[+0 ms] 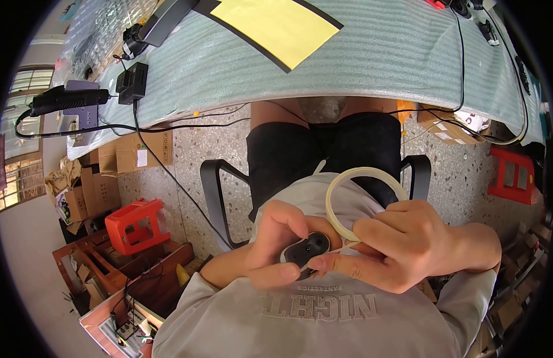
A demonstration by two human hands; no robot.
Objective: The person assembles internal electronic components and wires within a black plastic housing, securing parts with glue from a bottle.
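Observation:
In front of my chest, my left hand (273, 243) is closed around a small black oval device (307, 250) with a pale rim. Thumb and fingers grip it at its left side, and a few small dark spots mark its top. My right hand (408, 246) is closed on a narrow cream roll of tape (328, 201), which stands out above the knuckles. A short pale strip runs between the roll and the device. One fingertip of the right hand presses at the device's lower right edge. My right palm is hidden.
Beyond my lap is a foam-covered table (240, 74) with a yellow sheet (279, 27) and a black adapter (132, 82). A black cable (175, 179) hangs down past the chair armrest (211, 185). Red stools (136, 227) and cardboard boxes (136, 154) stand on the floor.

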